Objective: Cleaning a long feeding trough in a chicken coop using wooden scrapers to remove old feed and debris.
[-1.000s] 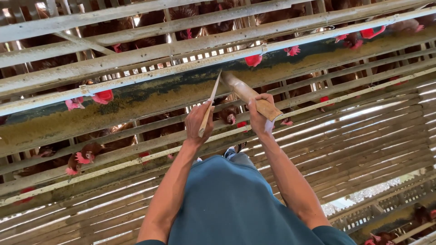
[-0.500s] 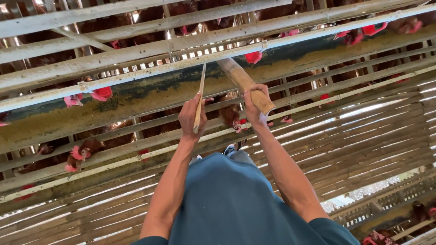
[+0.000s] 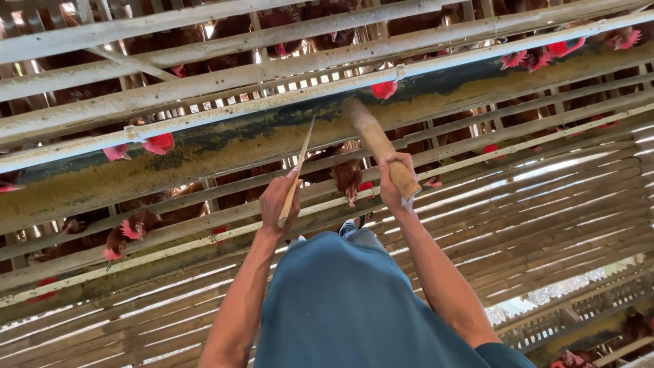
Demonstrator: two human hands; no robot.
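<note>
A person in a blue shirt (image 3: 354,307) stands at a row of slatted wooden cages (image 3: 204,82) that house brown hens with red combs. The left hand (image 3: 279,201) is closed around a thin, flat wooden stick (image 3: 296,170), fingers (image 3: 289,184) wrapped about its lower half so that a short end juts below the palm and the long end rises above the fingers, its tip reaching the feed trough (image 3: 204,153). The right hand (image 3: 395,184) grips a thick wooden baton (image 3: 378,146), fingers (image 3: 402,163) curled tight around its lower part; the rounded head slants up and away from the fingers and ends at the trough's edge, just beside the tip of the stick. The trough, lined with yellowish feed, runs across the frame just beyond both sets of fingers. One hen's head (image 3: 351,180) pokes out between the two hands, below the trough. More hens (image 3: 129,228) crowd the lower tier to the left of the left fingers. Bamboo floor slats (image 3: 545,204) stretch away to the right, beyond the right fingers.
</note>
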